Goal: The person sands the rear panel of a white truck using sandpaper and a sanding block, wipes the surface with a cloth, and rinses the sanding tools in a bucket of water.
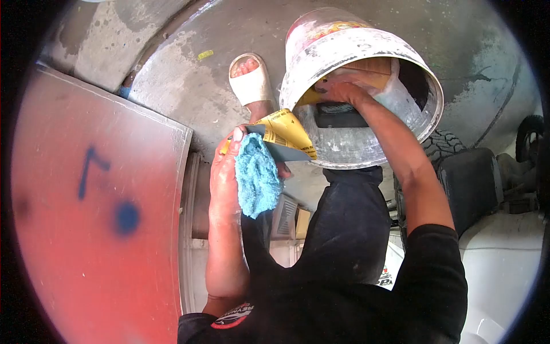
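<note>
My left hand (229,163) is closed on a fluffy light-blue cloth (257,178) and a bent sheet of sandpaper (285,131), yellow on its printed back and grey on the other side. A large, white, stained bucket (366,46) lies tipped with its mouth towards me. Inside it is my right hand (341,92), near a brownish sheet (366,75) and a dark block (339,116). Its fingers are partly hidden, so what they touch is unclear.
A red panel (109,229) with dark blue marks stands at the left. My sandalled foot (251,80) is on the concrete floor (189,86). Cardboard boxes (286,218) lie beneath my left arm. A tyre (441,143) and black equipment (472,186) are at the right.
</note>
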`<state>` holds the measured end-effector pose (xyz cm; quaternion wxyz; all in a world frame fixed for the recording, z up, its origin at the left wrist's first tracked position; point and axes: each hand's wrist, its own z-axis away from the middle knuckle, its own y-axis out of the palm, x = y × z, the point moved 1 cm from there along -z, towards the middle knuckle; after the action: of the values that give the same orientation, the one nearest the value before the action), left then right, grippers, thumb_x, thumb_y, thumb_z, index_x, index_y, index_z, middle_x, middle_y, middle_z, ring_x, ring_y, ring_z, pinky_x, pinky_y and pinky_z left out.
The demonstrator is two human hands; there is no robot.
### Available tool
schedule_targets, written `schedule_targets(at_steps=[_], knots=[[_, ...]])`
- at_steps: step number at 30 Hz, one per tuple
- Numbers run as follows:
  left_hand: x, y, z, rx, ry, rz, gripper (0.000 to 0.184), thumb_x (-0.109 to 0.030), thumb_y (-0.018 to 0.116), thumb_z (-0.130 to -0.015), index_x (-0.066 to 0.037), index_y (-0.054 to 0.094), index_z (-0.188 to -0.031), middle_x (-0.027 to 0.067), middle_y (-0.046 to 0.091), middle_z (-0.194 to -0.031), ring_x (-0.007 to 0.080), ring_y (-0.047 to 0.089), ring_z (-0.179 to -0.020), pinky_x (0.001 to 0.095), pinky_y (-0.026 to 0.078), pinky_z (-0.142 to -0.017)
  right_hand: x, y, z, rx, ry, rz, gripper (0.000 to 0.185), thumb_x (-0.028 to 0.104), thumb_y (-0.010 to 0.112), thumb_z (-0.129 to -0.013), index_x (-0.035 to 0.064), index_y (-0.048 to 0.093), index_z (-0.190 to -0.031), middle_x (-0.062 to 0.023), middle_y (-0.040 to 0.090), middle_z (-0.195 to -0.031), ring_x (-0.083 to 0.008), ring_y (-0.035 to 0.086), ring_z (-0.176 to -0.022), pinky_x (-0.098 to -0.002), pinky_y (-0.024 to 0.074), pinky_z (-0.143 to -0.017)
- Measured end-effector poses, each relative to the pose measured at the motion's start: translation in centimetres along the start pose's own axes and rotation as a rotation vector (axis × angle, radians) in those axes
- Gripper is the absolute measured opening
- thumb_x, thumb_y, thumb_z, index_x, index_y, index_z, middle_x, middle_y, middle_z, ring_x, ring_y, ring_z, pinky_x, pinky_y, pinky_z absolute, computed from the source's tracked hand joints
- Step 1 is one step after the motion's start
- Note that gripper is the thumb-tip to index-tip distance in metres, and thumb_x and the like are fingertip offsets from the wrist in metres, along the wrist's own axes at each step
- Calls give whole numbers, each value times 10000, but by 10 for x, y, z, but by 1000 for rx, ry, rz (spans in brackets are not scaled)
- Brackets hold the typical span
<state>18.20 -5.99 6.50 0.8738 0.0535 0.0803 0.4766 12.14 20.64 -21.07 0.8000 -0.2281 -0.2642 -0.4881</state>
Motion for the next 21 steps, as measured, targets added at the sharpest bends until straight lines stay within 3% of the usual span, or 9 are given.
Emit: schedule_targets(at_steps=[3,12,15,17,19,21], knots=[[2,-2,-1,44,10,-11,457,-432,508,-1007,14,553,-1096,198,653,-714,298,684,-585,372,570,-549,11,-12,-7,-11,85,-29,548,491,564,-899,155,583,-1331,-142,601,-1319,-317,569,-1211,-416,433,-1033],[9,7,-3,-12,-19,-25,439,-434,542,-996,4,552,-1025,156,644,-712,288,685,-584,381,571,-532,24,-9,-28,39,33,-142,505,447,524,-918,114,605,-1289,-169,615,-1292,-329,581,-1200,-423,443,-1027],[18,6,-5,-6,-65,-90,593,-532,458,-996,35,585,-1113,187,679,-742,284,686,-596,374,580,-563,24,-9,-33,45,19,-135,493,432,511,-925,100,613,-1274,-178,619,-1284,-332,585,-1196,-426,446,-1025],[18,22,-3,-73,-16,-61,544,-519,540,-968,15,584,-1069,147,664,-718,255,683,-579,354,574,-531,24,-13,-38,58,25,-115,486,422,502,-929,91,617,-1265,-184,622,-1278,-335,588,-1193,-428,448,-1023],[19,19,-4,16,-11,-22,405,-417,548,-998,-32,569,-1122,89,619,-795,226,664,-622,382,599,-584,32,-19,-39,81,38,-99,480,412,493,-933,82,622,-1256,-190,625,-1272,-338,591,-1190,-429,450,-1022],[14,9,-2,-42,44,49,434,-442,528,-1003,-33,581,-1135,95,626,-790,225,655,-605,367,591,-574,47,-29,-35,98,55,-79,474,403,484,-938,73,627,-1246,-196,628,-1266,-340,594,-1188,-431,453,-1020]])
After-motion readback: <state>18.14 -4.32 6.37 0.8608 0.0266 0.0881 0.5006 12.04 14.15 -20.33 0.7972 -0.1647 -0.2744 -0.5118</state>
